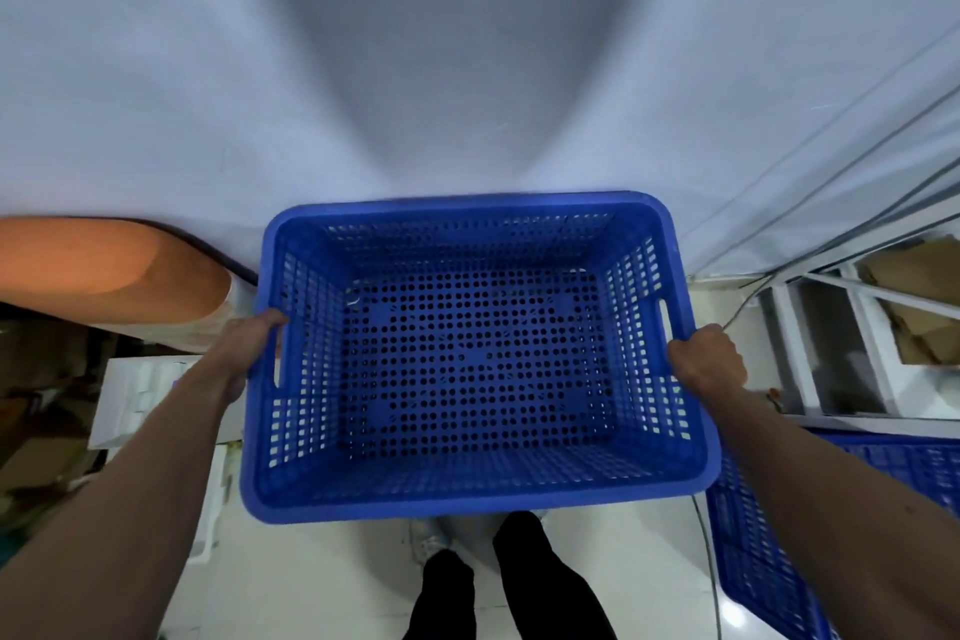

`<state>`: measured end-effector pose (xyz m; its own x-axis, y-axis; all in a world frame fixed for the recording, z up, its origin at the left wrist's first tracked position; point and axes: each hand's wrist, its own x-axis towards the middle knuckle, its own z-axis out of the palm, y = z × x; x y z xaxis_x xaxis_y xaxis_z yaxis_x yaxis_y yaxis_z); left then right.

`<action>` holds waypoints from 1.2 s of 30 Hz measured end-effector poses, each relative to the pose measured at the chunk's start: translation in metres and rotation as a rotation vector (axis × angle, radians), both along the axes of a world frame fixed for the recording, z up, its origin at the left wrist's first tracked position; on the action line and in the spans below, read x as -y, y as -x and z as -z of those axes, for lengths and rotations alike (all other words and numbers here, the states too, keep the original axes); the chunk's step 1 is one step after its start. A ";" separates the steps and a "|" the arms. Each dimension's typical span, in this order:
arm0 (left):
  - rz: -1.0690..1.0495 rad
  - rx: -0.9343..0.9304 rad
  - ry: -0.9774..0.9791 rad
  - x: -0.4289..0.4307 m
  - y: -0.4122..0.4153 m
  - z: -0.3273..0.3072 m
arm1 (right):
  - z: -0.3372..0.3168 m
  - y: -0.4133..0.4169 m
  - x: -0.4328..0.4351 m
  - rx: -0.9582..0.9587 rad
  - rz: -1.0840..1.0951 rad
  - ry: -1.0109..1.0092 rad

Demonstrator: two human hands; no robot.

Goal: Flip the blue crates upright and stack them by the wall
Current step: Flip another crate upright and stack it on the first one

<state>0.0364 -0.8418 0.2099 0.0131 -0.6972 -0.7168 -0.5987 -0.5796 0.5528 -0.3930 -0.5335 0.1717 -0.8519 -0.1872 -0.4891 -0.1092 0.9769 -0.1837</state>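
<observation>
While both hands grip upright blue crate (478, 359), no writing legible.

Left hand (254, 348) and right hand (709, 361) grip an upright blue crate (478, 489) near the wall (467, 68)

The crate (478, 359) was bright blue, its base dotted with round holes and its walls gridded with small slots. A second blue crate (769, 535) showed the same grid. The wall (156, 68) was pale grey-white, the floor (311, 587) glossy cream, the trousers (545, 582) black.

Wall (467, 42) close behind crate (478, 499)
</observation>
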 end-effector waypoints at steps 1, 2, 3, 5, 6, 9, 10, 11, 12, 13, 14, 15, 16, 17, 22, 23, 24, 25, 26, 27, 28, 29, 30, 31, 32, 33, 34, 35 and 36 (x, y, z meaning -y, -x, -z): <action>0.012 0.003 0.004 0.003 -0.001 0.003 | -0.001 -0.001 0.001 -0.001 -0.002 -0.002; 0.022 0.011 0.008 0.006 -0.001 0.003 | -0.002 -0.001 0.002 -0.002 -0.003 -0.005; 0.031 0.023 0.010 0.008 -0.003 0.005 | -0.002 -0.002 0.003 -0.002 -0.008 -0.006; 0.075 0.050 0.000 0.013 -0.004 0.009 | -0.003 -0.002 0.004 -0.003 -0.015 -0.012; 0.098 0.058 -0.005 0.015 -0.004 0.010 | -0.003 -0.002 0.005 0.000 -0.020 -0.018; 0.156 0.057 -0.021 0.016 -0.011 0.017 | -0.003 -0.004 0.001 0.019 -0.047 -0.038; 0.189 0.055 -0.031 0.014 -0.014 0.019 | -0.003 -0.004 -0.002 0.027 -0.051 -0.036; 0.207 0.058 -0.038 0.013 -0.019 0.023 | -0.002 -0.005 -0.005 0.032 -0.053 -0.026; 0.212 0.061 -0.045 0.011 -0.023 0.024 | -0.002 -0.006 -0.009 0.034 -0.053 -0.017; 0.202 0.060 -0.045 0.010 -0.027 0.029 | -0.001 -0.006 -0.013 0.029 -0.053 -0.010; 0.186 0.055 -0.043 0.008 -0.030 0.029 | 0.000 -0.007 -0.016 0.020 -0.051 -0.007; 0.173 0.047 -0.040 0.007 -0.032 0.032 | 0.000 -0.008 -0.019 0.012 -0.049 -0.004; 0.170 0.041 -0.037 0.004 -0.032 0.031 | 0.002 -0.010 -0.021 0.005 -0.044 -0.001; 0.169 0.051 -0.036 0.003 -0.033 0.033 | 0.003 -0.011 -0.023 0.001 -0.037 0.001; 0.159 0.080 -0.022 -0.016 -0.020 0.018 | 0.002 -0.011 -0.028 -0.022 -0.014 0.010; 0.157 0.085 -0.030 -0.020 -0.020 0.016 | 0.002 -0.009 -0.029 -0.026 -0.021 0.012; 0.155 0.096 -0.041 -0.025 -0.020 0.014 | 0.001 -0.006 -0.029 -0.027 -0.032 0.011; 0.153 0.092 -0.052 -0.031 -0.022 0.013 | 0.000 -0.003 -0.030 -0.024 -0.046 0.011; 0.151 0.095 -0.069 -0.037 -0.023 0.013 | 0.000 0.001 -0.030 -0.015 -0.062 0.013; 0.144 0.083 -0.074 -0.043 -0.025 0.013 | -0.001 0.005 -0.030 0.002 -0.079 0.014; 0.139 0.088 -0.075 -0.049 -0.025 0.011 | -0.001 0.007 -0.030 0.024 -0.097 0.009; 0.143 0.100 -0.056 -0.053 -0.026 0.012 | -0.002 0.009 -0.030 0.049 -0.108 0.001; 0.153 0.138 -0.033 -0.057 -0.027 0.014 | -0.004 0.009 -0.029 0.071 -0.116 -0.011; 0.164 0.181 -0.007 -0.060 -0.029 0.018 | -0.006 0.009 -0.029 0.090 -0.120 -0.021; 0.179 0.234 0.011 -0.063 -0.032 0.022 | -0.007 0.008 -0.029 0.099 -0.122 -0.025; 0.208 0.294 0.022 -0.067 -0.038 0.028 | -0.008 0.005 -0.029 0.095 -0.120 -0.023; 0.239 0.362 0.026 -0.073 -0.042 0.034 | -0.010 0.001 -0.031 0.079 -0.122 -0.017; 0.265 0.426 0.026 -0.081 -0.047 0.039 | -0.011 -0.003 -0.036 0.053 -0.115 -0.010; 0.281 0.480 0.033 -0.090 -0.051 0.043 | -0.011 -0.010 -0.042 0.018 -0.108 0.002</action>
